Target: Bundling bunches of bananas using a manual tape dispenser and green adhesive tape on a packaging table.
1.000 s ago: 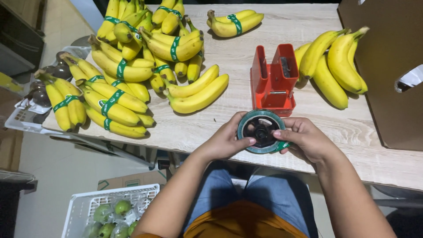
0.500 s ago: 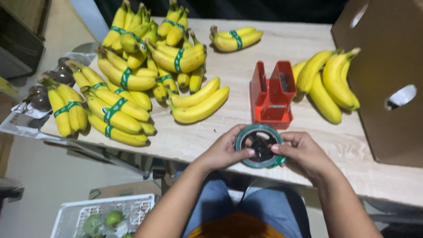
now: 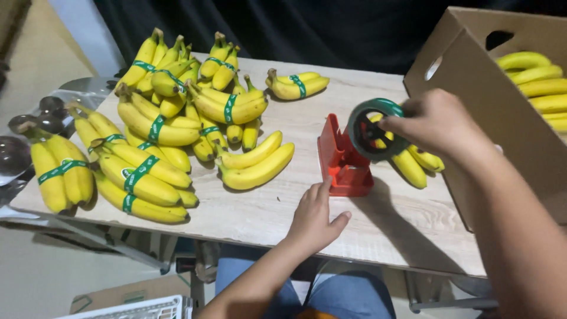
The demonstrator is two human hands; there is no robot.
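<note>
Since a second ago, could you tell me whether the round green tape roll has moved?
Yes. The round green tape roll went from the table's near edge up beside the red dispenser.

Bare forearms; blue jeans; orange shirt hem.

Bright, even light from above, mild motion blur

The right hand (image 3: 437,121) throws a soft shadow onto the table (image 3: 407,227) below it; the left hand (image 3: 313,218) is slightly soft-edged, and the edges far from both hands bow and blur.
</note>
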